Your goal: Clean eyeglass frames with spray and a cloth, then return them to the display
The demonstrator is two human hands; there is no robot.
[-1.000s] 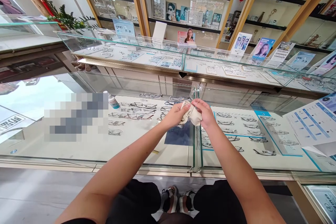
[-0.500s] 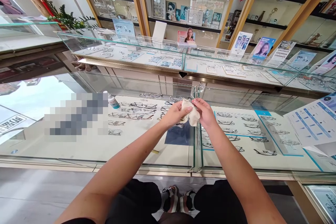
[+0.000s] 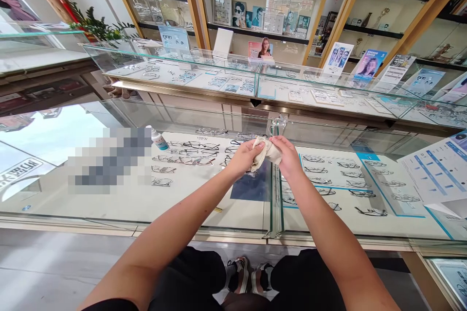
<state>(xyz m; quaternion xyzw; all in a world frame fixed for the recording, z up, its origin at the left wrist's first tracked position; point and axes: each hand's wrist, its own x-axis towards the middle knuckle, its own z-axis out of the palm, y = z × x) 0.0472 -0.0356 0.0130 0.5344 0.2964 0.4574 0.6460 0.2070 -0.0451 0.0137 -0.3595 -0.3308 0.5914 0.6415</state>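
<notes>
My left hand [image 3: 242, 159] and my right hand [image 3: 289, 155] meet above the glass counter [image 3: 189, 214], both closed on a cream cloth [image 3: 273, 153]. The left thumb presses on the cloth from above. My right fingers pinch its other side. Whether anything lies inside the folds is hidden. Just beyond the fingers is a clear, shiny object [image 3: 278, 124] whose kind I cannot make out. Below the hands, a dark blue sheet [image 3: 251, 185] shows through the glass.
A small white bottle [image 3: 159, 139] with a blue label stands to the left on the counter. Rows of eyeglasses [image 3: 199, 146] lie under the glass. At right stands a printed card [image 3: 436, 170]. Behind runs a second display case [image 3: 219, 80] with upright cards on top.
Both hands have shifted their grip on the cloth, which is now more bunched and stretched between them. The rest of the view has moved slightly with the head.
</notes>
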